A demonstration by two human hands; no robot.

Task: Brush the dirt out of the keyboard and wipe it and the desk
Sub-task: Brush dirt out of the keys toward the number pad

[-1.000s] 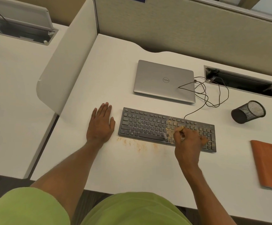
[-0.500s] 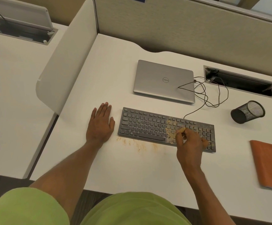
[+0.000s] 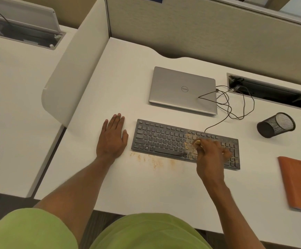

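The dark keyboard (image 3: pixel 164 141) lies flat on the white desk (image 3: pixel 128 87), near the front edge and right of centre. Tan dirt (image 3: pixel 188 139) is scattered over the keys right of its middle. A second patch of crumbs (image 3: pixel 153 161) lies on the desk just in front of its near edge.

The right hand (image 3: pixel 210 159) is over the right half of the keyboard, fingers curled round a small brush (image 3: pixel 197 142). Only the brush's pale end shows, at the dirty keys. The hand is blurred, so the exact grip cannot be told.

The left hand (image 3: pixel 113 139) is released and lies palm down on the desk just left of the keyboard, fingers straight and close together, not touching the keyboard.

A black cable (image 3: pixel 236 105) runs from the keyboard's back edge in loose loops to a cable well (image 3: pixel 272 92) sunk in the desk, where plugs and wire lie.

One black mesh cup (image 3: pixel 275 125) lies on its side to the right, and through its mouth only mesh shows.

One closed silver laptop (image 3: pixel 183 90) sits behind the keyboard.

One flat orange item (image 3: pixel 300 184), cloth or folder I cannot tell, lies at the far right.
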